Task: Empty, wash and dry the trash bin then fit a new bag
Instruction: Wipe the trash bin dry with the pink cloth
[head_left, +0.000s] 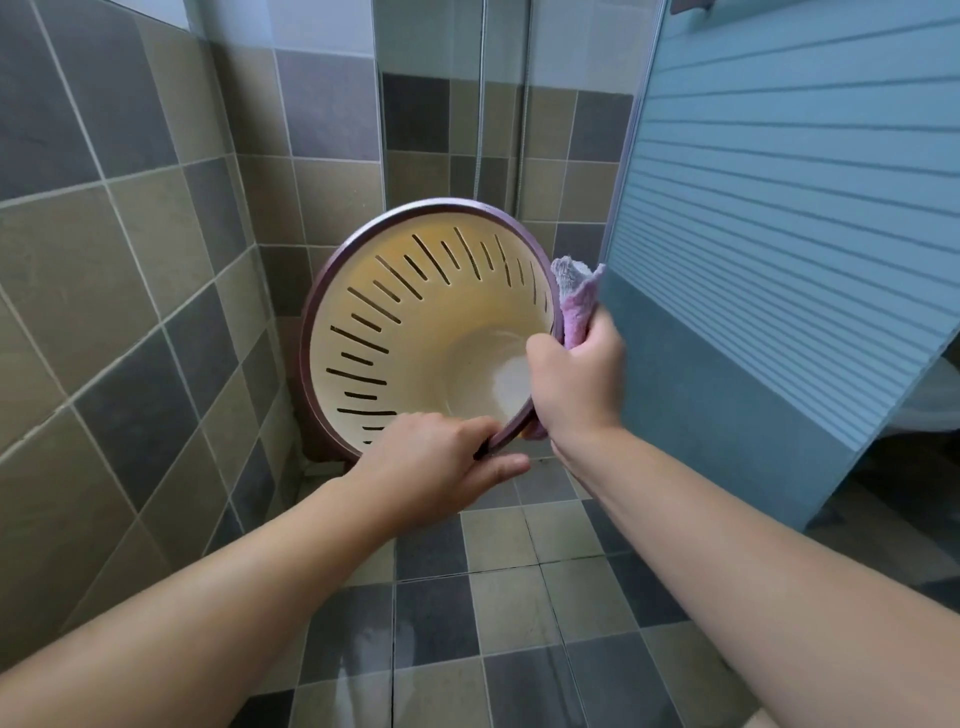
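A round trash bin (415, 332) is held up in the air, tilted so its open mouth faces me. It is cream inside with dark slots in its wall and has a purple rim. Nothing lies inside it. My left hand (441, 457) grips the lower rim, thumb below and fingers over the edge. My right hand (576, 379) clutches a pink and grey cloth (576, 296) and presses it against the right side of the rim. Part of the cloth sticks up above that hand.
Grey and beige tiled walls (130, 260) close in on the left and behind the bin. A blue ribbed door panel (779, 234) stands close on the right, touching distance from the cloth. The tiled floor (519, 597) below looks wet. A shower hose (480, 104) hangs behind.
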